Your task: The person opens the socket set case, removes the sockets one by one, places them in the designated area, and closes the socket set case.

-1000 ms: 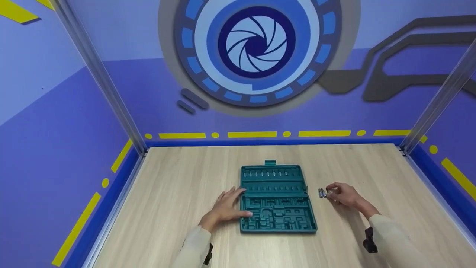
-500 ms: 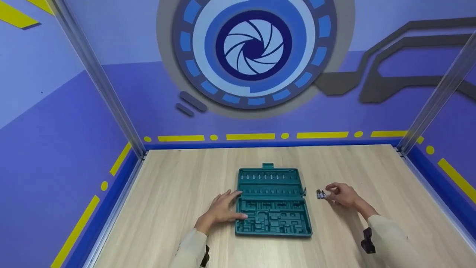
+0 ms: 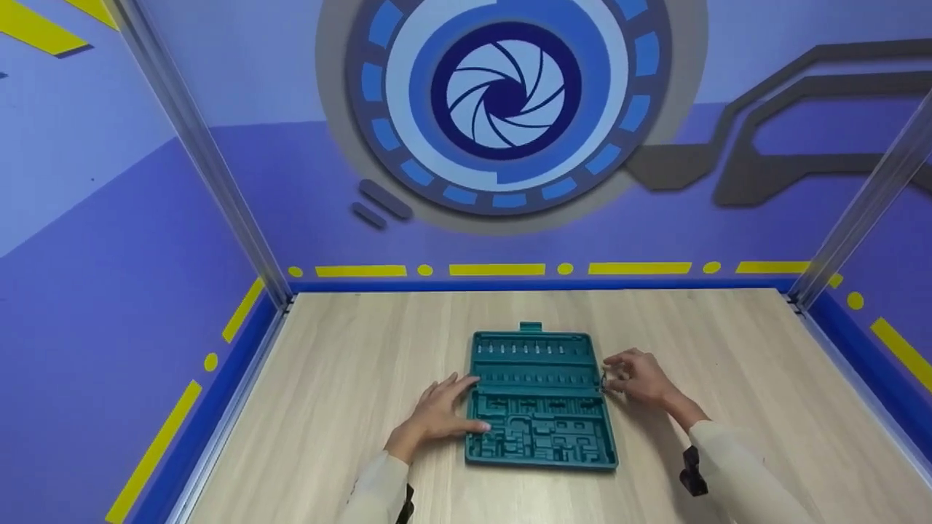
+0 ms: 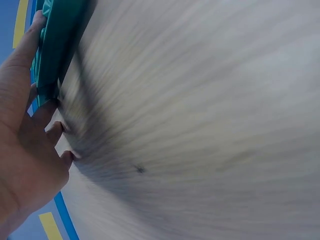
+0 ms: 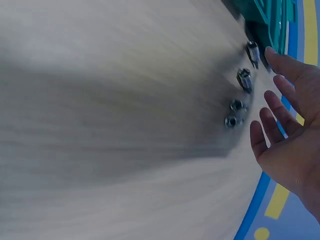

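An open green tool case [image 3: 539,429] lies flat on the wooden table, its moulded recesses facing up. My left hand [image 3: 437,417] rests at its left rim, thumb over the lower half and index fingertip near the fold; the left wrist view shows the thumb on the case edge [image 4: 52,50]. My right hand [image 3: 641,382] is beside the right rim, thumb and index apart. In the right wrist view, a small metal socket piece [image 5: 252,54] lies close to the thumb. Several similar pieces [image 5: 244,80] lie alongside; the hand hides most of them in the head view.
Small silver pieces [image 3: 515,348] stand in the upper row of the case. A latch tab [image 3: 531,327] sticks out at its far edge. The wooden table [image 3: 364,349] ends at a blue-purple wall [image 3: 502,247], with metal frame posts [image 3: 255,240] at the corners.
My right hand has moved left from around the loose metal pieces to the case's right rim. My left hand stays at the left rim.
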`<state>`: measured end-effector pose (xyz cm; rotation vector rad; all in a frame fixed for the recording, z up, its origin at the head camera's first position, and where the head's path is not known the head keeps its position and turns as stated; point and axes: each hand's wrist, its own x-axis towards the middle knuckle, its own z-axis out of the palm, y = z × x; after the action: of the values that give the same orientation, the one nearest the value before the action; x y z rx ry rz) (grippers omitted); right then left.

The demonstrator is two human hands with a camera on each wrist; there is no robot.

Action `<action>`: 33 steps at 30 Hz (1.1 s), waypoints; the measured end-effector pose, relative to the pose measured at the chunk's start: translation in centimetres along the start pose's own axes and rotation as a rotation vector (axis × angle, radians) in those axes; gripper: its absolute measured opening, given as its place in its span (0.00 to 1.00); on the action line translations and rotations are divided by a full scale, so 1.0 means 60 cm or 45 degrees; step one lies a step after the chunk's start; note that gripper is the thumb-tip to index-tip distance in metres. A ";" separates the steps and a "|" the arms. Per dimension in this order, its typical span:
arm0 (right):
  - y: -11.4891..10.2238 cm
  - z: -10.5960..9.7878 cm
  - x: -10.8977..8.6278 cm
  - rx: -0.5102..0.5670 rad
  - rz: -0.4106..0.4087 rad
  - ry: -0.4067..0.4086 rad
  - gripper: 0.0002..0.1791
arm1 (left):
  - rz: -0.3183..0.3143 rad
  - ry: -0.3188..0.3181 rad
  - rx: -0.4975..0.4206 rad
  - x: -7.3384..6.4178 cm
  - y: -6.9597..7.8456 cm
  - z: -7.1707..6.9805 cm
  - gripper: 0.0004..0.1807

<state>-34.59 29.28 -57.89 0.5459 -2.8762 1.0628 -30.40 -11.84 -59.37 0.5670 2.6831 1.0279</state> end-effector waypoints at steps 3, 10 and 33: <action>-0.002 0.010 0.001 -0.097 -0.001 0.006 0.17 | 0.008 -0.016 -0.002 0.002 0.001 0.003 0.52; 0.006 0.011 -0.004 -0.089 -0.013 0.045 0.10 | 0.020 -0.022 0.005 0.003 0.002 0.006 0.52; 0.030 -0.025 -0.037 -0.107 -0.046 0.009 0.10 | 0.008 0.010 -0.012 -0.002 0.000 0.004 0.51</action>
<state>-33.23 32.20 -58.22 0.5855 -2.8777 0.9322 -30.24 -11.73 -59.51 0.5718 2.6835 1.0455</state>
